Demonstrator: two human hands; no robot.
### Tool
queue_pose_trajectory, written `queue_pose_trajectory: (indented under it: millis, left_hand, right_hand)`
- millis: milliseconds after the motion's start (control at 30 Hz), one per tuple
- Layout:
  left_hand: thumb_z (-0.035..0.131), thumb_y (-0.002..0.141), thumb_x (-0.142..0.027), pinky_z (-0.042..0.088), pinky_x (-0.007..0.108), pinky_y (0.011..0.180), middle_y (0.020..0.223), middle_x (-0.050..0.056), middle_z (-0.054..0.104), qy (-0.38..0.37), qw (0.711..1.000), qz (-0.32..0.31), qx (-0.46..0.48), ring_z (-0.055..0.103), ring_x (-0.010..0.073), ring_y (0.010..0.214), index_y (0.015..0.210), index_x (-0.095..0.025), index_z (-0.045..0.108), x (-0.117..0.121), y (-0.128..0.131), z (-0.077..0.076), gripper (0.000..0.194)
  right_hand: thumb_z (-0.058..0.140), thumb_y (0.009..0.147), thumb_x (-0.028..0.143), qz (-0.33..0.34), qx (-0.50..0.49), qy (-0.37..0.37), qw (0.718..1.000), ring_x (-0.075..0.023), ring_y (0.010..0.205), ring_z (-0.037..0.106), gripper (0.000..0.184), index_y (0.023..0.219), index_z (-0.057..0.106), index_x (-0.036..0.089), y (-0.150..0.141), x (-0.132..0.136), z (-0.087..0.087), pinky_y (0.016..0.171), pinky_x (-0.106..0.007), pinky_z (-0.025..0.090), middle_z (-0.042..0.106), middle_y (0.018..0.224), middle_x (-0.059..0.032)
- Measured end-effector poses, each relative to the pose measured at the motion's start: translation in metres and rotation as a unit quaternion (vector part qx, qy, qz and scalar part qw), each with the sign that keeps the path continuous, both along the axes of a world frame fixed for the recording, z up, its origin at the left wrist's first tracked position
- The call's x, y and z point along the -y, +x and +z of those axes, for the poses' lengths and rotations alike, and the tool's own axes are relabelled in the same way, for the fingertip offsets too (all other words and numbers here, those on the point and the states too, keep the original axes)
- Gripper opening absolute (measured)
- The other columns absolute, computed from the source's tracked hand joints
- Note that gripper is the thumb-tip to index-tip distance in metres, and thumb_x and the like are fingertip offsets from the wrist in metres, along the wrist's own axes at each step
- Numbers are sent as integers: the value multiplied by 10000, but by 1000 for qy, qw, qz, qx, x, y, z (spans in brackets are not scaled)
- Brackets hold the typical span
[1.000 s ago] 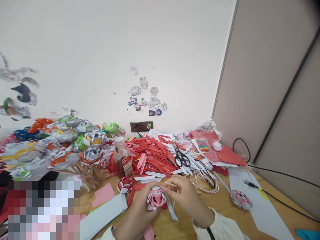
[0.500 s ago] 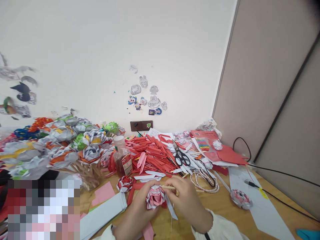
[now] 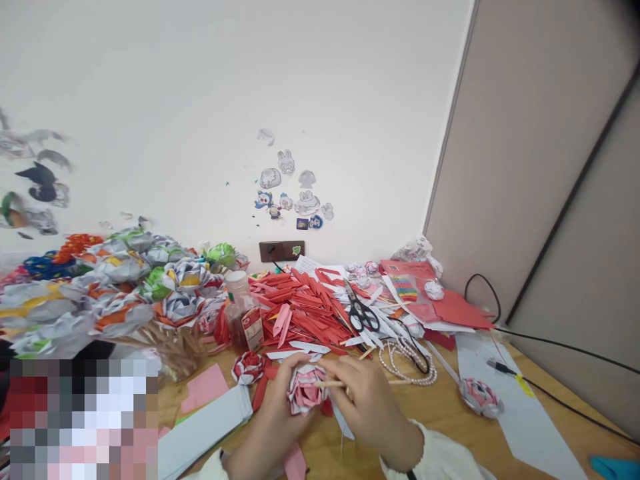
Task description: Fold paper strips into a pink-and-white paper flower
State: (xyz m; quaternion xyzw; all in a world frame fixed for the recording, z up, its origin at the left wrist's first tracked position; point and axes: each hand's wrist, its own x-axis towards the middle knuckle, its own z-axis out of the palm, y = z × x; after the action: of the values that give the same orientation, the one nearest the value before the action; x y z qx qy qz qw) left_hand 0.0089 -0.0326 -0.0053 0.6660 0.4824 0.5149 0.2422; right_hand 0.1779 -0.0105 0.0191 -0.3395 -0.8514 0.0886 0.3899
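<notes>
My left hand (image 3: pixel 280 403) is closed round a pink and white folded-paper rose (image 3: pixel 304 392), its bloom turned toward me. Between the fingers of my right hand (image 3: pixel 363 403) is a thin wooden stick (image 3: pixel 330 384), one tip against the rose's petals. A white paper strip (image 3: pixel 343 420) hangs below the right fingers. Left of the hands, a red and white paper rose (image 3: pixel 249 368) lies on the table. Beyond them a heap of folded red paper strips (image 3: pixel 310 307) spreads out.
Black-handled scissors (image 3: pixel 362 313) lie on the strips, beside a bottle (image 3: pixel 243 320). A bead string (image 3: pixel 425 379) and another paper rose (image 3: pixel 480 398) are to the right. Stacked white paper (image 3: pixel 205 433) lies left, below many paper flowers (image 3: pixel 125 267). A black cable (image 3: pixel 560 393) crosses the right side.
The stick in my right hand has swung from the rose's upper edge to point across its petals. My left hand keeps the rose, tilting it slightly.
</notes>
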Motion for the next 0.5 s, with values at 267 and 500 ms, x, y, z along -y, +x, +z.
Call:
queue_pose_trajectory:
  millis: [267, 500]
  left_hand:
    - [659, 605, -135, 498, 325, 812, 996, 63, 633, -47, 994, -26, 100, 617, 231, 947, 1015, -198, 525, 0, 3, 14, 436]
    - [669, 637, -181, 508, 264, 687, 885, -4, 614, -46, 977, -29, 206, 629, 166, 777, 1048, -228, 412, -5, 7, 1, 487]
  right_hand:
    - [316, 945, 248, -8, -160, -63, 985, -169, 789, 572, 300, 1232, 390, 207, 4, -5, -2, 697, -272, 438, 577, 911, -40]
    - [412, 902, 197, 20, -167, -82, 982, -163, 817, 572, 190, 1086, 454, 211, -10, -6, -16, 711, -253, 434, 584, 928, -36]
